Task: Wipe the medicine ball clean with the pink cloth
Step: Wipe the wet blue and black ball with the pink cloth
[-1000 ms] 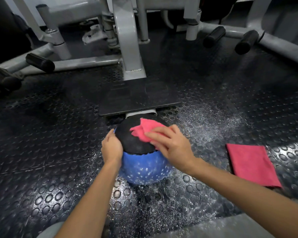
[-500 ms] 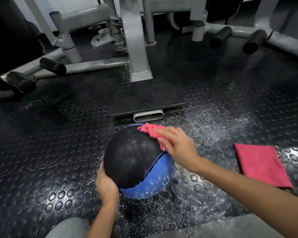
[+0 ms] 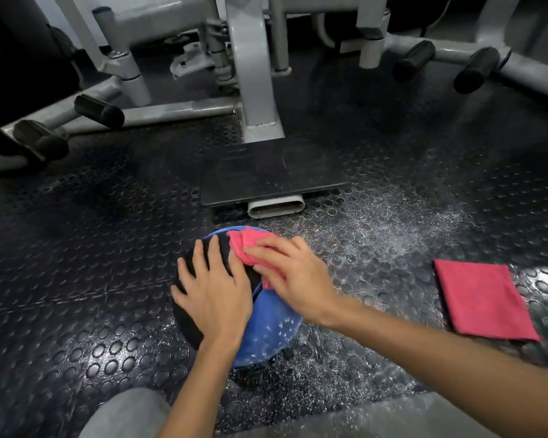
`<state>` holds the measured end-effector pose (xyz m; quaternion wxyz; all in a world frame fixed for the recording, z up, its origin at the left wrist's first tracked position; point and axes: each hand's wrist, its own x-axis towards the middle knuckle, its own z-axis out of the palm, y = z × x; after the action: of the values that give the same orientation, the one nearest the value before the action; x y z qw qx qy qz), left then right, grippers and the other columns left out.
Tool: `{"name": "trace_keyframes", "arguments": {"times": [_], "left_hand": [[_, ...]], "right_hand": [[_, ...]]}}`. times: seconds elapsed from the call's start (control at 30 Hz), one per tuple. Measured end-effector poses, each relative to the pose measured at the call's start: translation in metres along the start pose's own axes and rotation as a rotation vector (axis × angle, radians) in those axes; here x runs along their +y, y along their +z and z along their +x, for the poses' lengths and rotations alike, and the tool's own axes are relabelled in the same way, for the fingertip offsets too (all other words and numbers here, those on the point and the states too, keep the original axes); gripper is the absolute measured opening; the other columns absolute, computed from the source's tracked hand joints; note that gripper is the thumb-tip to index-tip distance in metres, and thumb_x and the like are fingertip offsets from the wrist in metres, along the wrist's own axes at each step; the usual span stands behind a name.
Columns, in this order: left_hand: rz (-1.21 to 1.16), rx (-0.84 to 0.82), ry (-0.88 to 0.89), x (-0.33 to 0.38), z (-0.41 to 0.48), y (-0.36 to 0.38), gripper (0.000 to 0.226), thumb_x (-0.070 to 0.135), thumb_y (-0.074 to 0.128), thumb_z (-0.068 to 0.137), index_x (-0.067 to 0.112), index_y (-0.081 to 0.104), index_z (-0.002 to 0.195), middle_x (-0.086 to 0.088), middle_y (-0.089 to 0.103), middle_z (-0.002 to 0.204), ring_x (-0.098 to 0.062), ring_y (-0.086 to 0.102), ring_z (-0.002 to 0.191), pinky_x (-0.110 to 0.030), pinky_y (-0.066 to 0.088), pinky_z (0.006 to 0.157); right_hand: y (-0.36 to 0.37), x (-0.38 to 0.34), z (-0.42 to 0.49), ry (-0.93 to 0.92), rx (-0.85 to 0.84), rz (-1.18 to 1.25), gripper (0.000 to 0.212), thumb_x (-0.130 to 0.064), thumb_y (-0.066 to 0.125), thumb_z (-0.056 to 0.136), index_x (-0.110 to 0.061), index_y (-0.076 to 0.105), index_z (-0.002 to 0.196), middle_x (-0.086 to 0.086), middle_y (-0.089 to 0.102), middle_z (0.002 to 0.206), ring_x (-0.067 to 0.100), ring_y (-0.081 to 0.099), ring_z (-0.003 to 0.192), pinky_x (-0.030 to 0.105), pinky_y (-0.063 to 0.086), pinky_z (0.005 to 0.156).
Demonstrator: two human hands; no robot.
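From the head camera, the medicine ball [image 3: 266,330] sits on the studded floor [image 3: 76,279], right under both hands. The left hand [image 3: 214,295] lies spread flat on its black half. The right hand [image 3: 293,279] presses the bunched pink cloth [image 3: 246,245] against the far top with fairly straight fingers. Its thumb is hidden and the hand is blurred. The hands cover most of the ball's top. A folded red cloth [image 3: 481,298] lies well apart on the right.

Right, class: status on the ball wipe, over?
Left hand flat on round black-and-blue medicine ball. Right hand presses crumpled pink cloth on its top. Nothing in the way.
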<state>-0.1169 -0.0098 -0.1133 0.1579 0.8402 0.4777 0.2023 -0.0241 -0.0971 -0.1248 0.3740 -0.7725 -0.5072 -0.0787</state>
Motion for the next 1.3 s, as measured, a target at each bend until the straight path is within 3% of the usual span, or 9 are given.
{"name": "trace_keyframes", "arguments": {"times": [0.17, 0.27, 0.37, 0.57, 0.67, 0.77, 0.97, 1.17, 1.3], "left_hand": [[0.039, 0.028, 0.012, 0.001, -0.002, 0.001, 0.073, 0.054, 0.008, 0.083, 0.021, 0.044, 0.139, -0.003, 0.041, 0.147, -0.035, 0.031, 0.136, -0.057, 0.025, 0.104], [0.041, 0.047, 0.016, -0.002, -0.002, 0.001, 0.070, 0.050, 0.012, 0.084, 0.019, 0.047, 0.137, -0.004, 0.044, 0.145, -0.037, 0.034, 0.134, -0.058, 0.026, 0.103], [0.040, 0.046, 0.014, -0.005, -0.001, 0.002, 0.070, 0.049, 0.011, 0.084, 0.020, 0.046, 0.137, -0.004, 0.043, 0.146, -0.036, 0.034, 0.135, -0.057, 0.025, 0.104], [0.030, 0.021, -0.008, 0.000, 0.001, 0.001, 0.076, 0.054, 0.003, 0.081, 0.024, 0.040, 0.142, 0.001, 0.035, 0.151, -0.032, 0.026, 0.139, -0.054, 0.020, 0.107], [0.042, 0.033, 0.009, 0.000, 0.003, 0.002, 0.078, 0.054, 0.002, 0.080, 0.025, 0.040, 0.141, 0.002, 0.036, 0.150, -0.031, 0.027, 0.139, -0.053, 0.020, 0.107], [0.036, 0.039, 0.024, -0.004, 0.001, 0.002, 0.074, 0.052, 0.005, 0.082, 0.024, 0.042, 0.140, 0.001, 0.038, 0.149, -0.031, 0.029, 0.138, -0.054, 0.021, 0.107], [0.049, -0.005, 0.021, 0.001, -0.005, 0.002, 0.064, 0.048, 0.012, 0.088, 0.025, 0.039, 0.142, 0.003, 0.033, 0.152, -0.030, 0.025, 0.140, -0.054, 0.019, 0.108], [0.091, -0.001, 0.091, 0.013, -0.008, 0.006, 0.060, 0.044, 0.020, 0.089, 0.017, 0.053, 0.132, -0.007, 0.050, 0.140, -0.040, 0.041, 0.130, -0.063, 0.029, 0.099], [0.105, 0.011, 0.108, 0.013, -0.008, 0.007, 0.056, 0.042, 0.025, 0.090, 0.016, 0.056, 0.129, -0.007, 0.052, 0.137, -0.039, 0.045, 0.127, -0.063, 0.033, 0.096]], "right_hand": [[-0.006, 0.028, 0.019, 0.542, -0.113, 0.280, 0.032, -0.033, 0.046, 0.093, -0.032, 0.055, 0.124, -0.012, 0.061, 0.078, 0.000, 0.051, 0.058, 0.016, 0.044, 0.054], [-0.005, 0.001, 0.010, 0.200, -0.035, 0.111, 0.029, -0.035, 0.048, 0.092, -0.032, 0.061, 0.118, -0.012, 0.065, 0.104, 0.011, 0.054, 0.083, 0.026, 0.046, 0.077], [0.002, -0.006, 0.001, -0.021, 0.015, 0.054, 0.030, -0.041, 0.044, 0.089, -0.034, 0.065, 0.109, -0.017, 0.064, 0.106, 0.012, 0.049, 0.079, 0.020, 0.042, 0.065], [-0.008, 0.027, 0.034, 0.607, -0.212, 0.234, 0.026, -0.034, 0.046, 0.094, -0.034, 0.058, 0.118, -0.007, 0.067, 0.078, 0.007, 0.057, 0.054, 0.021, 0.047, 0.047], [-0.010, 0.005, 0.027, 0.380, -0.124, 0.069, 0.028, -0.036, 0.048, 0.093, -0.031, 0.060, 0.118, -0.010, 0.066, 0.091, 0.013, 0.059, 0.075, 0.029, 0.052, 0.072], [-0.007, -0.013, 0.008, 0.066, -0.035, 0.035, 0.031, -0.040, 0.043, 0.090, -0.032, 0.065, 0.111, -0.012, 0.066, 0.106, 0.019, 0.055, 0.082, 0.028, 0.047, 0.070], [-0.011, 0.029, 0.045, 0.610, -0.264, 0.122, 0.025, -0.036, 0.049, 0.093, -0.036, 0.061, 0.115, -0.009, 0.068, 0.083, 0.013, 0.065, 0.082, 0.026, 0.051, 0.073], [-0.018, -0.014, 0.034, 0.161, -0.139, 0.026, 0.026, -0.034, 0.049, 0.093, -0.036, 0.062, 0.116, -0.011, 0.065, 0.112, 0.012, 0.051, 0.086, 0.026, 0.041, 0.081], [-0.019, 0.025, 0.041, 0.511, -0.194, 0.131, 0.024, -0.036, 0.050, 0.092, -0.038, 0.062, 0.113, -0.010, 0.069, 0.079, 0.015, 0.064, 0.086, 0.032, 0.051, 0.080]]}}
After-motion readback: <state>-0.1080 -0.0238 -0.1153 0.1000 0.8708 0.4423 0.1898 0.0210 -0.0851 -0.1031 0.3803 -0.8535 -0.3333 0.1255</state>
